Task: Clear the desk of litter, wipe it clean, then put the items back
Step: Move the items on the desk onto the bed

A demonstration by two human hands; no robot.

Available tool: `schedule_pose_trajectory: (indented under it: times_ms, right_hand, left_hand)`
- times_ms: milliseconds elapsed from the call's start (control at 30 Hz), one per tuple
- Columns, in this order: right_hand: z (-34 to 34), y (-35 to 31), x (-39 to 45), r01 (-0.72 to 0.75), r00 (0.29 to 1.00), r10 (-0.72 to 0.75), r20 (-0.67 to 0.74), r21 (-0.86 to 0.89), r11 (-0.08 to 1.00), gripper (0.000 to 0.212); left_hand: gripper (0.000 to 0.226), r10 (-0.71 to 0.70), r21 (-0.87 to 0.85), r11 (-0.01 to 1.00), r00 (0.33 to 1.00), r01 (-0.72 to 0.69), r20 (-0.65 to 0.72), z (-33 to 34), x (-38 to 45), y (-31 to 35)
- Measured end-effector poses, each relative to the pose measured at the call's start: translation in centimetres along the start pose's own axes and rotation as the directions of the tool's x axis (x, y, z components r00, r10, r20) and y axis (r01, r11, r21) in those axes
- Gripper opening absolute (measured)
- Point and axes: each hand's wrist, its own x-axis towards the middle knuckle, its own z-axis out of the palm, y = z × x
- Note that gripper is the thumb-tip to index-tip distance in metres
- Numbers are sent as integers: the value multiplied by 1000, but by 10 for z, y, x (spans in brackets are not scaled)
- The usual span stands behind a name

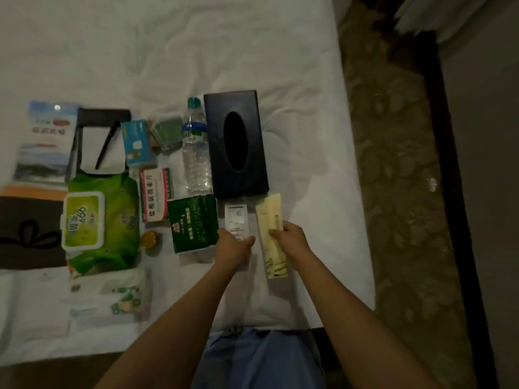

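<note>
Below the tissue box (236, 143), lower centre, my left hand (234, 244) grips the remote (236, 219) and my right hand (292, 237) pinches the yellow packet (271, 213), parking them off the desk

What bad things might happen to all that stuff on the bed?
The water bottle lies on its side on the soft sheet; it may roll if nudged. The left hand holds the white remote and the right hand a yellow packet together, so either might slip.
</note>
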Motion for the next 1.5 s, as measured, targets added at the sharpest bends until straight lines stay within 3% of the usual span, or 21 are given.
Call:
schedule_pose_trajectory:
  times_ms: [100,233,433,567,667,767,967,1133,1333,1500]
  right_hand:
    - [8,1,11,-23,995,32,97,-85,996,40]
    - [-2,4,3,-31,992,53,113,-188,982,55]
    - [-43,-17,-30,60,989,0,145,-413,909,47]
    - [-67,-45,-61,225,973,-146,180,-577,785,42]
    - [-80,-65,-94,382,923,-270,273,-722,577,35]
    - [-85,-87,-127,503,844,-380,379,-805,314,32]
    - [-54,-122,-194,641,629,-503,592,-762,-95,23]
    - [21,-120,-260,733,443,-464,767,-608,-305,30]
    - [138,-85,-351,794,231,-285,930,-350,-497,24]
    - [243,-34,-434,784,74,-147,986,-148,-603,31]
  left_hand:
    - [63,-16,26,1000,1000,16,-11,0,14,-3]
    - [60,18,126,992,1000,-19,10,-13,6,-1]
    - [53,142,252,958,990,-139,5,-41,-34,20]
    - [42,284,413,873,959,-261,5,-60,-72,41]
    - [32,371,527,795,928,-299,-34,-73,-110,55]
    - [31,458,612,737,878,-285,-142,-88,-151,61]
    - [39,495,622,763,777,-176,-389,-122,-225,42]
    - [42,390,495,865,726,-79,-566,-160,-275,-29]
    - [40,141,220,975,653,40,-744,-208,-328,-159]
    - [40,-110,-32,990,635,134,-765,-233,-373,-284]
